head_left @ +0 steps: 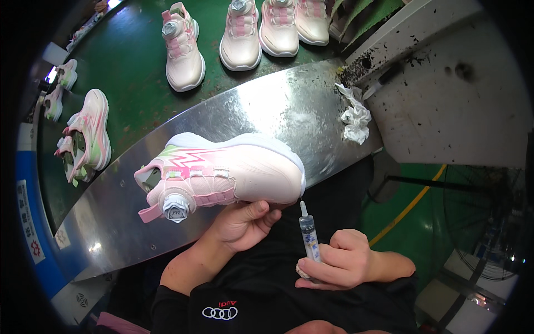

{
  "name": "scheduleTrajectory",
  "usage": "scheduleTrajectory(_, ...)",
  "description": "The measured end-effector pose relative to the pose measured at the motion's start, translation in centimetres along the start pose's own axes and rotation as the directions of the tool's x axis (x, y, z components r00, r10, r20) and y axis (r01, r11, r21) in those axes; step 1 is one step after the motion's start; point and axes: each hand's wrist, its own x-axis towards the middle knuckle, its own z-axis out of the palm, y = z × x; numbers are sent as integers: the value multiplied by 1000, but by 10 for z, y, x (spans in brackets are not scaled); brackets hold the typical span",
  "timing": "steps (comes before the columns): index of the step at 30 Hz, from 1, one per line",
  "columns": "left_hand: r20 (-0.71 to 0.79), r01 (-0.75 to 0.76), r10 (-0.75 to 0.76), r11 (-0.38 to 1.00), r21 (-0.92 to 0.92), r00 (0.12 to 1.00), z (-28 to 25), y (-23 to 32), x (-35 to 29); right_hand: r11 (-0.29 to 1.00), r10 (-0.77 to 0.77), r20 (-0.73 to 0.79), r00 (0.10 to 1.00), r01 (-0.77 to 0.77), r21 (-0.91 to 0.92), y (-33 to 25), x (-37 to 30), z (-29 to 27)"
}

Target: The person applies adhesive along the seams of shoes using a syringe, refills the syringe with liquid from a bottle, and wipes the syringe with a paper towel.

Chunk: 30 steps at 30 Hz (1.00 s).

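A pale pink sneaker (pixel 253 167) with a white sole, pink zigzag trim and a round dial lies on its side over the metal ledge. My left hand (pixel 243 222) grips it from below near the toe, thumb against the upper; part of the fingers is hidden beneath the shoe. In my right hand (pixel 336 260) is a clear syringe (pixel 309 236), held upright with the fingers wrapped round its lower end. The syringe's thin tip points up at the toe, at the seam between sole and upper. Whether the tip touches the shoe I cannot tell.
Several matching sneakers (pixel 185 55) stand on the green belt (pixel 133 67) beyond the metal ledge (pixel 128 234). Another pair (pixel 92 131) sits at the left. Crumpled white tissue (pixel 356 117) lies at the ledge's right end, beside a stained pale panel (pixel 445 111).
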Motion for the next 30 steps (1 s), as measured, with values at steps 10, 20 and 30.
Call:
scheduleTrajectory(10, 40, -26, 27, 1000, -18, 999, 4, 1, -4, 998, -39, -27, 999, 38, -46, 0, 0, 10)
scheduleTrajectory(20, 28, -40, 39, 999, 13, 999, 6, 2, -7, 998, -48, -40, 998, 46, -44, -1, 2, 11)
scheduleTrajectory(30, 138, 19, -12, 998, -55, 990, -9, 5, -25, 994, -101, -177, 979, 94, -53, 4, 2, -1)
